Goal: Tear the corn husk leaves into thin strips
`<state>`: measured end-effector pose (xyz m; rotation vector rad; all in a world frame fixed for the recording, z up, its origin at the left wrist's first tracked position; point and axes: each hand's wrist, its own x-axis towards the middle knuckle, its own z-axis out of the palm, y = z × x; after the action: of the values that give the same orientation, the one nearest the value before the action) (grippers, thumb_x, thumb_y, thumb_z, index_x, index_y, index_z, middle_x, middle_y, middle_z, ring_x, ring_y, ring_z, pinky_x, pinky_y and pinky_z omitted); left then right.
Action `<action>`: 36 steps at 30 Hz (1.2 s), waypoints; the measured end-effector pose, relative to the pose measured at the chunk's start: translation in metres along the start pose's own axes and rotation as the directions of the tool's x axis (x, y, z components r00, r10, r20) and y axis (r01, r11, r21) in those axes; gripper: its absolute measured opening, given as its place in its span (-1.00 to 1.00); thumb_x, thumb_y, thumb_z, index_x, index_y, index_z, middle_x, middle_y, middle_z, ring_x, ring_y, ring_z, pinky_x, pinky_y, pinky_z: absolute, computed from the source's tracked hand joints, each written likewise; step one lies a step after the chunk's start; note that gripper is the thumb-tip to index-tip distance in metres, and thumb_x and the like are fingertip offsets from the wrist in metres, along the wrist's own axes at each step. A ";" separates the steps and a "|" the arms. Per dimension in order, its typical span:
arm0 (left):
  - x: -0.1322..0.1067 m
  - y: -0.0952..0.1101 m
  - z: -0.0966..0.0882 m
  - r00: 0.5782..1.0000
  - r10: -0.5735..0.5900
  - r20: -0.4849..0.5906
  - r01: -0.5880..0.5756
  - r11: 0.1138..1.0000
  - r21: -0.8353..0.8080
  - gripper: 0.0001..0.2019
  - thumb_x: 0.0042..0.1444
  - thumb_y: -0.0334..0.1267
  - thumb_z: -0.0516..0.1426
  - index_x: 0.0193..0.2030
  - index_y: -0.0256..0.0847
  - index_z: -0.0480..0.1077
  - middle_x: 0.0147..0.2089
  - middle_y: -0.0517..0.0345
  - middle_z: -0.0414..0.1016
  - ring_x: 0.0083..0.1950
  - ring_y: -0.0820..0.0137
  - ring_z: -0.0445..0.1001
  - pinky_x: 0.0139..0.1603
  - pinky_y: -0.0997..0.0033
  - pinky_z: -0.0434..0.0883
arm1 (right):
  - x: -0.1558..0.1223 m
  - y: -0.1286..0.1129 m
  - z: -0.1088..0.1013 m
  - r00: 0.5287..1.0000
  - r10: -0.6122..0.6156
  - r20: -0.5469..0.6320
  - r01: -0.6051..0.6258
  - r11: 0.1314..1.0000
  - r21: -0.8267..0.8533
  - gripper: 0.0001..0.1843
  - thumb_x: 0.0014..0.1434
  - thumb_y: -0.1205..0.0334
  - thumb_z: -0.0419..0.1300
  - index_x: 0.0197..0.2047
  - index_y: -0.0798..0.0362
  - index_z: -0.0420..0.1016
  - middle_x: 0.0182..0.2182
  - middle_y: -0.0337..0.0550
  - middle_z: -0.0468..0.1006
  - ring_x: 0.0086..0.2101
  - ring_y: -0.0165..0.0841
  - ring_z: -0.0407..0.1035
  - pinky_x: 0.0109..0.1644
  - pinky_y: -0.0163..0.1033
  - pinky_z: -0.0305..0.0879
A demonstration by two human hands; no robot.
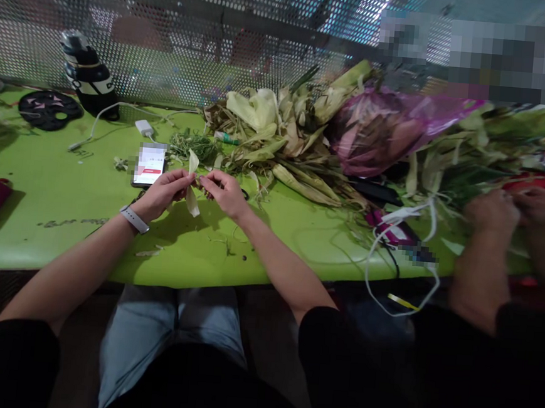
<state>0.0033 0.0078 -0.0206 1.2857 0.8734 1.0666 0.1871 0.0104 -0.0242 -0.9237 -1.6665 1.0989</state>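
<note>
I'm working a husk strip, my left hand pinching it, my right hand just beside, its grip unclear; next likely needs gentle steadiness.

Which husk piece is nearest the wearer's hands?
The pale, narrow strip pinched in the left hand, beside the right hand; the heaped husks lie farther back on the green table.

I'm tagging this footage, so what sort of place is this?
Likely a shared workshop, though I can't be sure: the wearer's left hand pinches a pale husk strip, more husks lie heaped on the green table, and another person's hands are nearby.
</note>
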 end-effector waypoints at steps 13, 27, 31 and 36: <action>-0.003 0.001 0.000 0.982 0.047 0.181 -0.089 0.969 0.230 -0.77 0.11 -0.12 0.26 -0.42 -0.24 0.42 -0.49 0.25 0.32 -0.46 0.53 0.28 -0.39 0.48 0.25 | 0.005 0.012 0.002 0.978 -0.130 -0.166 0.105 0.983 -0.152 -0.51 0.15 -0.24 0.19 -0.43 0.05 0.39 -0.50 -0.28 0.36 -0.45 -0.44 0.21 -0.30 -0.27 0.18; 0.003 -0.008 0.000 0.997 0.019 -0.079 -0.036 0.975 -0.220 -0.81 0.10 -0.19 0.29 -0.25 -0.27 0.51 -0.22 0.04 0.59 -0.17 0.40 0.55 -0.07 0.41 0.43 | -0.014 -0.013 0.008 0.988 -0.153 -0.019 0.134 0.914 -0.384 -0.56 0.28 -0.16 0.08 -0.39 0.04 0.42 -0.39 -0.13 0.49 -0.38 -0.36 0.32 -0.24 -0.20 0.25; 0.000 -0.005 0.006 0.989 -0.049 -0.141 0.005 0.956 -0.294 -0.79 0.06 -0.17 0.32 -0.37 -0.28 0.48 -0.37 0.13 0.53 -0.35 0.47 0.48 -0.26 0.45 0.43 | -0.012 0.001 0.025 0.997 -0.038 0.063 0.057 0.940 -0.336 -0.60 0.23 -0.14 0.16 -0.18 0.05 0.49 -0.24 -0.11 0.56 -0.36 -0.38 0.35 -0.27 -0.25 0.20; 0.001 -0.003 0.010 0.975 -0.049 -0.216 -0.010 0.964 -0.265 -0.75 -0.05 -0.16 0.39 -0.43 -0.28 0.48 -0.39 0.15 0.53 -0.37 0.52 0.44 -0.27 0.49 0.42 | -0.006 0.010 0.026 0.999 -0.048 0.013 0.050 0.957 -0.285 -0.64 0.25 -0.05 0.10 -0.38 0.07 0.41 -0.49 -0.25 0.41 -0.46 -0.43 0.20 -0.31 -0.27 0.12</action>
<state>0.0134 0.0056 -0.0228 0.9457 0.8729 1.2819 0.1649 0.0014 -0.0404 -1.0537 -1.8752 0.8410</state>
